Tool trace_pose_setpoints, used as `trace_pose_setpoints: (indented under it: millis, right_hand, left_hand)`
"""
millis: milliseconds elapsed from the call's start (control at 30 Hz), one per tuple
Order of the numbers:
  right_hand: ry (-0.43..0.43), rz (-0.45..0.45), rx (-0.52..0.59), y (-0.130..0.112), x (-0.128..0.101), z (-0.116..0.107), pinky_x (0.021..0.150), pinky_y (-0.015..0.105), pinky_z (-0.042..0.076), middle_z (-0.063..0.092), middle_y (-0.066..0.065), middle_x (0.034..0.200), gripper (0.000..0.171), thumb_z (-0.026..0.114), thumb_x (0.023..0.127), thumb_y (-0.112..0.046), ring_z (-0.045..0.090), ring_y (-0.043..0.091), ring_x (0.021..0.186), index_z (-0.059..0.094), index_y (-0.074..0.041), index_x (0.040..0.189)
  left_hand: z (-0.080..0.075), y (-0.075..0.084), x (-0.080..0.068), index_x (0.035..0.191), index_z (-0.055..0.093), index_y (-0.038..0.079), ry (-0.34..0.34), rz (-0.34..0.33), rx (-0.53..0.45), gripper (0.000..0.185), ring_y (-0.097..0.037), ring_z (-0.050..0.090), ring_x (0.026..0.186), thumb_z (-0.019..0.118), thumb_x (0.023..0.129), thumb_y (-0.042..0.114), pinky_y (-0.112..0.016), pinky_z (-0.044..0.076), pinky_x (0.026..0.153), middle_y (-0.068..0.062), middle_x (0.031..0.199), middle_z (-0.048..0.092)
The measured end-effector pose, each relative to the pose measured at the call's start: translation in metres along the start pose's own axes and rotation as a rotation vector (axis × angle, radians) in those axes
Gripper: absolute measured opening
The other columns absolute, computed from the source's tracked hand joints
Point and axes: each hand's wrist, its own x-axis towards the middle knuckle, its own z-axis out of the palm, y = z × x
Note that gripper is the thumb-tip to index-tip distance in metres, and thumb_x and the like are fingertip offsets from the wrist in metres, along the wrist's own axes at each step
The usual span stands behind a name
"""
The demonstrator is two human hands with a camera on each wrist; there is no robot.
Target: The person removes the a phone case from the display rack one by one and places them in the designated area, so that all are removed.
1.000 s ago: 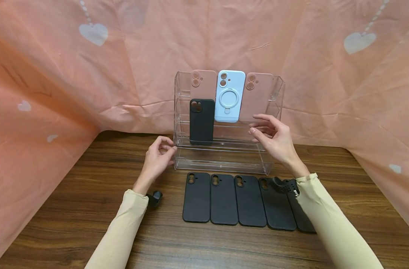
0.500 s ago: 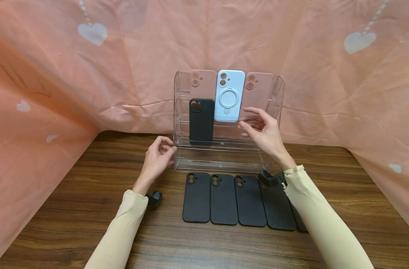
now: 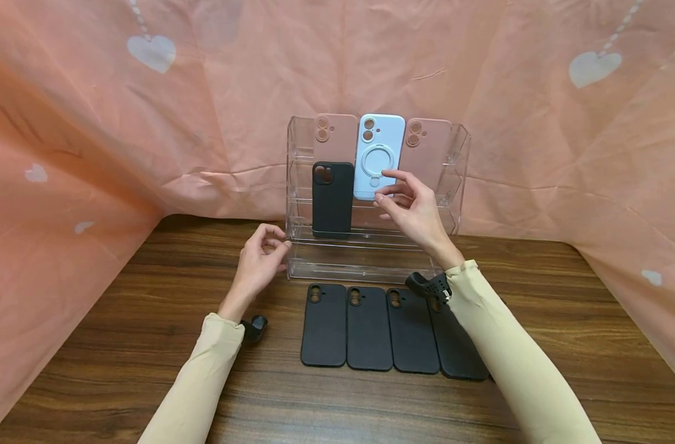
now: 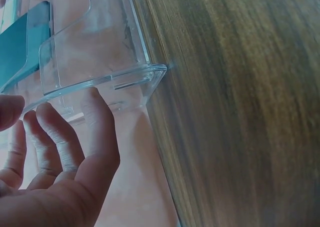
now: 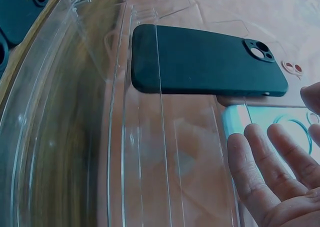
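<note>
**Two hands at the clear rack**

Two hands work at a clear acrylic rack (image 3: 377,246) that stands toward the far edge of the wooden surface (image 3: 121,345). The right hand (image 3: 412,209) is raised in front of the rack's upper tier, fingers loosely spread, its fingertips at the lower right corner of the light blue case (image 3: 378,154); whether they touch it cannot be told. That case stands upright between two pink cases (image 3: 334,137), with one black case (image 3: 332,198) upright on the tier below, to the left. The left hand (image 3: 258,262) sits at the rack's lower left corner, fingers curled, tips against the clear wall and gripping nothing. Four black cases (image 3: 369,327) lie flat in a row just in front of the rack, toward the near edge, the rightmost partly under the right sleeve (image 3: 515,364).
</note>
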Motion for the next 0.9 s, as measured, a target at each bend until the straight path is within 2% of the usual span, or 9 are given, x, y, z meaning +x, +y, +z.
trace_pose_setpoints:
  millis: [200,333,567,667,733,900]
  right_hand:
    - [-0.004,0.02,0.002,-0.002,0.008,0.009,0.074,0.041,0.066,0.069,0.021,0.111,0.048,0.068,0.096,-0.005,0.076,0.025,0.088,0.054,-0.005,0.142]
    - [-0.005,0.027,-0.006,-0.005,0.013,0.015,0.075,0.041,0.066,0.069,0.019,0.109,0.049,0.069,0.096,-0.008,0.076,0.027,0.089,0.054,-0.007,0.143]
    - [-0.013,0.024,-0.015,-0.008,0.022,0.023,0.075,0.048,0.065,0.07,0.021,0.108,0.05,0.069,0.095,-0.006,0.075,0.033,0.088,0.055,-0.008,0.143]
    - [-0.02,0.02,-0.044,-0.008,0.024,0.025,0.073,0.047,0.065,0.07,0.021,0.107,0.05,0.069,0.095,-0.007,0.075,0.033,0.085,0.055,-0.01,0.144]
    - [-0.021,0.026,-0.065,-0.009,0.026,0.027,0.069,0.039,0.066,0.071,0.022,0.107,0.052,0.069,0.096,-0.008,0.076,0.024,0.078,0.054,-0.011,0.145]
    - [-0.021,0.03,-0.166,-0.011,0.029,0.032,0.061,0.023,0.061,0.072,0.02,0.105,0.053,0.068,0.097,-0.014,0.076,0.026,0.074,0.053,-0.017,0.148]
  left_hand:
    - [0.001,0.001,0.0,0.115,0.058,0.009,-0.004,0.007,0.0,0.02,-0.032,0.069,0.082,0.065,0.098,0.016,-0.05,0.065,0.075,-0.009,0.096,0.064]
    - [0.0,0.002,0.001,0.114,0.057,0.009,-0.005,0.013,-0.001,0.02,-0.032,0.069,0.08,0.065,0.098,0.015,-0.051,0.065,0.075,-0.009,0.096,0.063]
    - [-0.001,0.002,0.0,0.114,0.057,0.008,-0.003,0.016,-0.007,0.019,-0.034,0.069,0.08,0.065,0.098,0.014,-0.052,0.065,0.075,-0.009,0.095,0.063]
    - [-0.001,0.001,0.0,0.115,0.057,0.008,-0.007,0.017,-0.005,0.019,-0.033,0.069,0.08,0.065,0.098,0.014,-0.052,0.065,0.076,-0.009,0.096,0.063]
    - [-0.001,0.002,0.0,0.115,0.056,0.008,-0.01,0.017,-0.002,0.02,-0.034,0.069,0.081,0.064,0.098,0.014,-0.053,0.065,0.076,-0.009,0.096,0.063]
    - [-0.001,0.003,0.0,0.115,0.056,0.008,-0.011,0.016,-0.002,0.02,-0.036,0.068,0.083,0.064,0.098,0.014,-0.053,0.065,0.076,-0.01,0.096,0.063]
